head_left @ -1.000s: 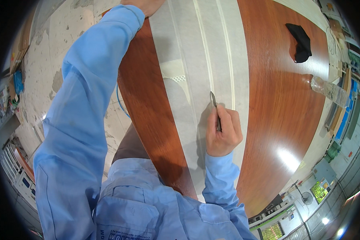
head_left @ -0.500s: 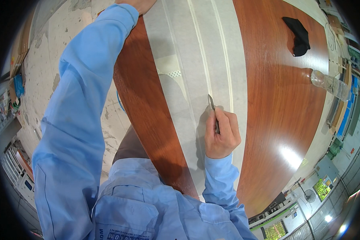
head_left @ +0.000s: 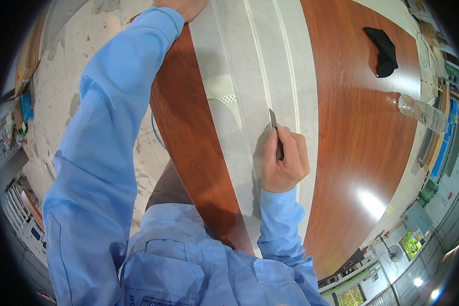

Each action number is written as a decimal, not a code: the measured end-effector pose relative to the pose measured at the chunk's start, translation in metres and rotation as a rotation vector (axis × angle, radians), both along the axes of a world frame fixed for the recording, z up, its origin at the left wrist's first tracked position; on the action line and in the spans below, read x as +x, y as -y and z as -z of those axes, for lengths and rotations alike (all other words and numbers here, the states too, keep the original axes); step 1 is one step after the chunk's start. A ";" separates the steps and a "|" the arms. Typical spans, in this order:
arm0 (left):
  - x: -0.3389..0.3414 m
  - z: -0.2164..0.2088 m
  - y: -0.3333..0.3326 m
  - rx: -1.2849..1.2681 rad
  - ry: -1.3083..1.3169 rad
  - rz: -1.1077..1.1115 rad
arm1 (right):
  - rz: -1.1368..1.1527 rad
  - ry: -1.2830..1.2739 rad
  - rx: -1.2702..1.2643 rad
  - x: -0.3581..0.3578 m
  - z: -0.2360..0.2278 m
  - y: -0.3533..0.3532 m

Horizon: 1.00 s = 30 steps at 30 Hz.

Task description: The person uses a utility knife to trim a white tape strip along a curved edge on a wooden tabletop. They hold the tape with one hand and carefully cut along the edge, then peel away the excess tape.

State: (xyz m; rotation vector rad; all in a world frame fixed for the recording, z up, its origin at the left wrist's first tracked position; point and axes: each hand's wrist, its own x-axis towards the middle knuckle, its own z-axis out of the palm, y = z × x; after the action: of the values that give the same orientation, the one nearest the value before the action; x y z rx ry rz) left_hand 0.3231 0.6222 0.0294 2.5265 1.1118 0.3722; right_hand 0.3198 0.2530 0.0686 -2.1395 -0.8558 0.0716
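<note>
A long whitish sheet [head_left: 229, 168] with raised pale lines along its length lies on a reddish-brown wood-grain table [head_left: 362, 132]. My right hand [head_left: 286, 162] is over the sheet, fingers closed round a utility knife [head_left: 273, 120]. Its blade points away from me, the tip beside the middle pale line [head_left: 260, 56]; whether it touches the sheet I cannot tell. At the far left edge of the sheet is my left hand [head_left: 184, 7], cut off by the top of the picture, its fingers out of sight. Under the sheet, a paler patch with a dotted edge [head_left: 224, 97] shows through.
A black cloth-like item [head_left: 382, 51] lies on the table's far right. Near the right edge, a clear plastic bottle [head_left: 422, 113] lies on its side. A blue hose or cable [head_left: 157, 131] shows below the table's left edge. Shelving and stacked boards stand farther off.
My right hand and the knife have moved a little farther away along the pale line. The whole view has shifted slightly. My left hand stays at the far left of the sheet.
</note>
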 end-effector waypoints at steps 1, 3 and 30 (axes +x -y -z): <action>0.000 0.000 0.000 0.000 -0.010 -0.001 | -0.006 0.006 -0.004 0.000 0.000 0.000; -0.001 0.000 0.000 -0.006 0.004 0.002 | -0.018 0.018 -0.009 0.000 0.001 0.001; 0.001 -0.003 0.001 -0.034 -0.018 0.006 | -0.036 0.031 -0.064 0.000 -0.001 0.006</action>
State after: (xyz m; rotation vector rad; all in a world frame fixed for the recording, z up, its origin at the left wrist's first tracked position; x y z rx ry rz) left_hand 0.3237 0.6213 0.0326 2.5075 1.1080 0.3270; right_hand 0.3200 0.2466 0.0701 -2.1901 -0.9212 0.0857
